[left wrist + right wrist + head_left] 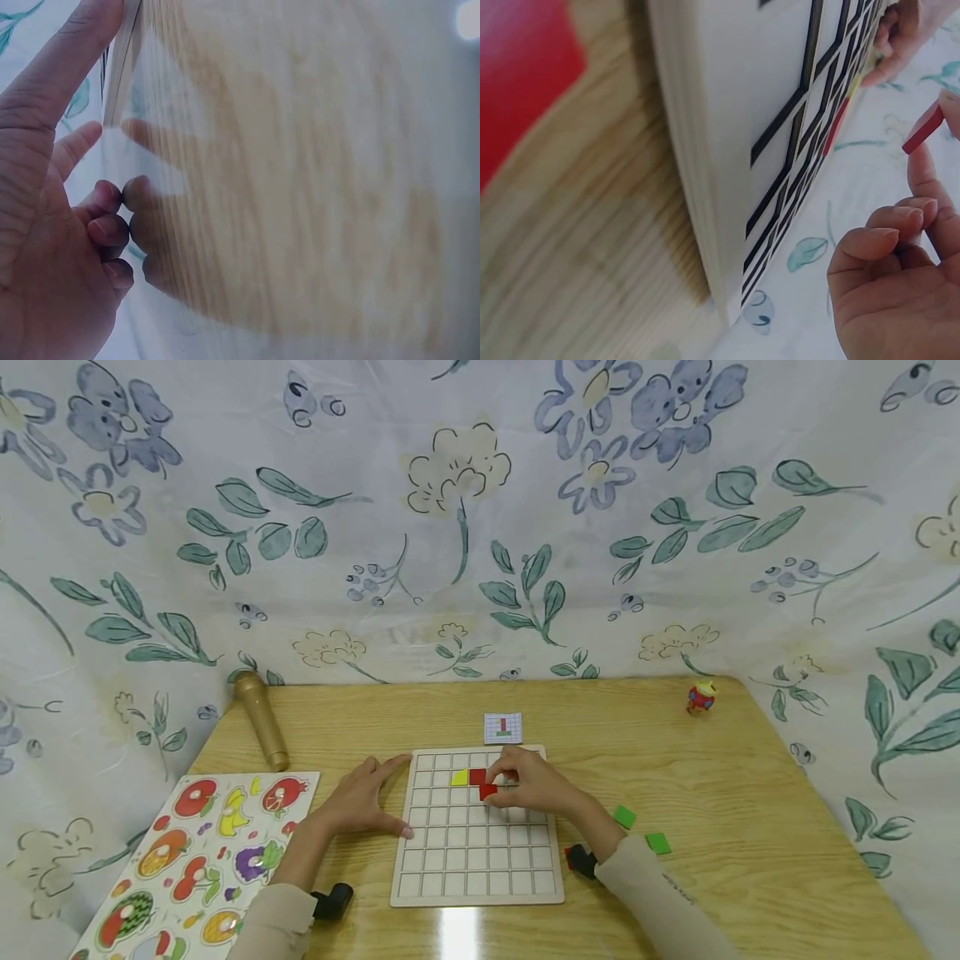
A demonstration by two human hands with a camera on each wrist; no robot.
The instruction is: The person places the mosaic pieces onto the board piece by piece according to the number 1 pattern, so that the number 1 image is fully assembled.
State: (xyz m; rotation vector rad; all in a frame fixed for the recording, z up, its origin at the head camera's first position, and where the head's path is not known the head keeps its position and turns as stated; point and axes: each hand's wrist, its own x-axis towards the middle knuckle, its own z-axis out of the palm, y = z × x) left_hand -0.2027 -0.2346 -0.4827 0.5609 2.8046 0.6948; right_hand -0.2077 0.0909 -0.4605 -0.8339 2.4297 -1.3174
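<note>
A flat red square tile (488, 792), likely light, stiff and best edge-held, is being pinched by the right hand (534, 785), with the left hand (354, 800) outspread.

Our left hand (360, 802) lies between seven and eight o'clock from the centre of the head view, its forearm (303, 860) slanting up toward one o'clock. The thumb (396, 827) and index finger (392, 768) spread wide apart, the index reaching toward two o'clock, the thumb between three and four. In the left wrist view, our other three fingers (107, 229) curl loosely.

Our right hand (536, 785) sits near five o'clock, back uppermost, with its forearm (606, 839) running up toward ten o'clock. Its thumb and index finger close in a pinch at the hand's nine o'clock end. In the right wrist view, that index extends while the remaining fingers (870, 244) fold toward the palm.
</note>
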